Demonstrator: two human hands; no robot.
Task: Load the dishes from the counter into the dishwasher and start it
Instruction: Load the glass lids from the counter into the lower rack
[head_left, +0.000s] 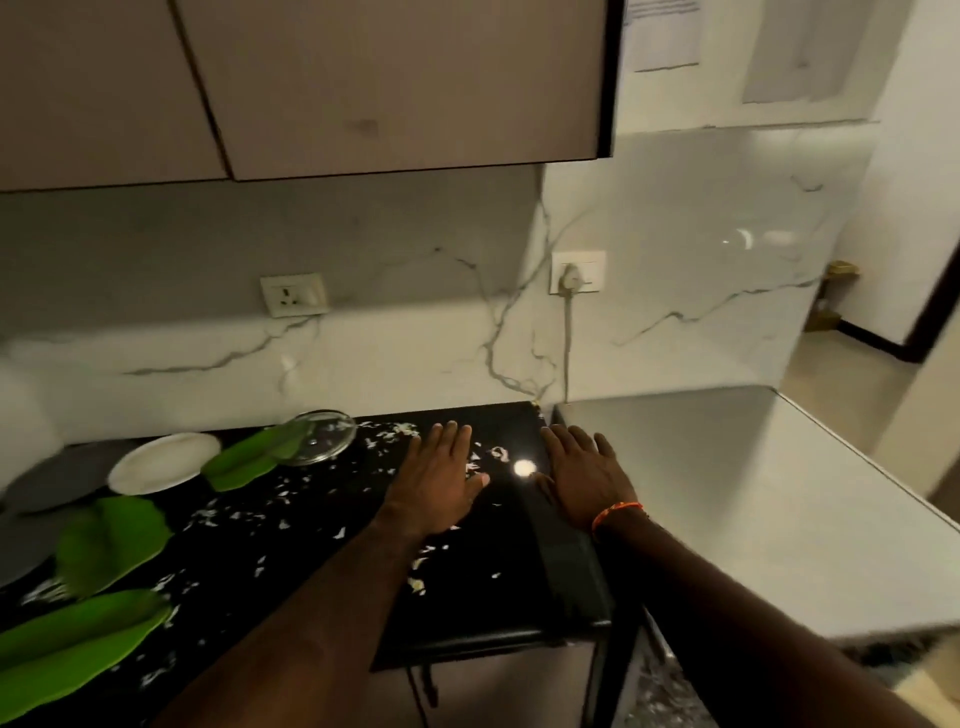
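Head view. Hands lie palm-down with fingers straight and lightly spread, holding nothing: left hand (439, 475) flat over the black counter (322, 561), right hand (584, 475) at the counter's right edge, where it meets a grey top (727, 499). That grey top, standing just right of the counter with a cord running up to a wall socket (577, 271), is judged to be the dishwasher, though no door or controls show.

Dishes lie entirely to the left of both hands. Nearest is a glass lid (319, 435), tilted on a green leaf-shaped plate (244, 460) at the far side of the counter; further left sits a white plate (163, 462), then a grey plate (62, 483) at the left edge. More green plates (111, 540) lie along the near left.

Left hand is the nearer to every dish; the reach runs leftward and slightly away. Right hand is the nearer to the grey top. Long green plates point roughly left-near to right-far. White flecks scatter across the counter between hands and dishes.
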